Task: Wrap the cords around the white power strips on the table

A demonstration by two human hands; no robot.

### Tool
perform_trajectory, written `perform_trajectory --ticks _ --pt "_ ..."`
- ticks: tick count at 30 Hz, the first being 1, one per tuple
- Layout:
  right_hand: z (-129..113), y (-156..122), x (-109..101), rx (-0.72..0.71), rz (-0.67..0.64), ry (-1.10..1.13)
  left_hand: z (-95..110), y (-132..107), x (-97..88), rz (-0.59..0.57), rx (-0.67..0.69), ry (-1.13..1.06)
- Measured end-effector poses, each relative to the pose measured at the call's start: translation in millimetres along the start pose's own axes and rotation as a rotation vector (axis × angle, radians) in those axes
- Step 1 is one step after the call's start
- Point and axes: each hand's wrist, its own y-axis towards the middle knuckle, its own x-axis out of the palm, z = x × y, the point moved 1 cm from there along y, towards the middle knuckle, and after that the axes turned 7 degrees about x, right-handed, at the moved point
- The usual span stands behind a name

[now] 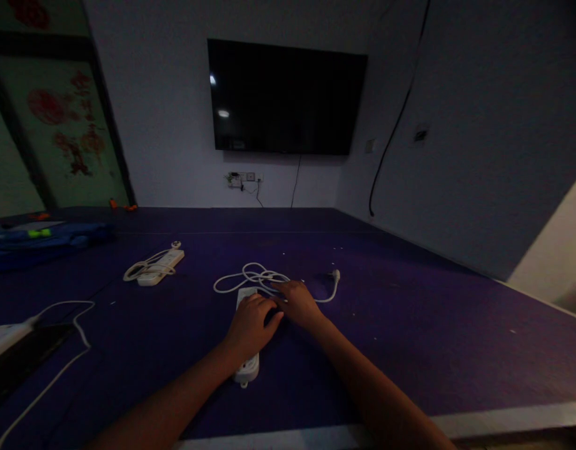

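Note:
A white power strip [247, 370] lies lengthwise on the purple surface in front of me. My left hand [252, 322] is laid across its middle, with the fingers bent over it and the thumb pointing right. Part of the strip is hidden under that hand. To the right, my right hand [297, 303] reaches over the strip's white cord [231, 289], fingers stretched out and close to the left fingertips. Loose loops of the cord spread beyond both hands. Its plug [335, 275] lies to the right at the cord's end.
Another white power strip [163, 267], its cord bunched on top, lies to the left. At the left edge a white corded device [9, 337] sits by a dark flat object [34, 356]. Blue cloth [67, 234] lies farther back. A television [288, 97] hangs on the wall.

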Motion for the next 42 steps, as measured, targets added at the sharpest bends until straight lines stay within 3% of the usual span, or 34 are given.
perform_trajectory --ticks 9,13,16,22,27,30,36,39,42 --pt "13.0 2.4 -1.8 0.263 0.158 0.137 0.0 8.1 0.8 -0.043 0.040 -0.036" --pt "16.2 1.7 -0.1 0.330 0.076 0.058 -1.3 21.5 0.4 -0.026 0.002 0.019" --pt "15.3 0.1 2.4 0.303 0.029 -0.015 -3.3 31.8 3.9 0.036 -0.023 0.038" --pt "20.4 5.2 16.3 0.327 0.078 0.018 -12.1 34.7 16.0 0.183 -0.134 -0.101" --pt "28.5 10.9 22.5 0.403 0.155 0.056 -17.2 31.1 14.7 0.259 -0.209 -0.270" --pt "31.6 9.6 17.6 0.407 0.290 0.160 -22.7 31.5 14.0 0.300 -0.255 -0.327" --pt "28.4 2.1 -2.7 0.418 0.703 0.421 -37.5 37.5 19.0 0.392 -0.370 -0.408" --pt "21.2 -0.1 -13.0 0.415 0.804 0.512 -36.8 40.0 21.3 0.397 -0.404 -0.437" --pt "11.5 -2.2 -20.5 0.380 0.826 0.575 -29.7 39.3 21.8 0.352 -0.363 -0.460"
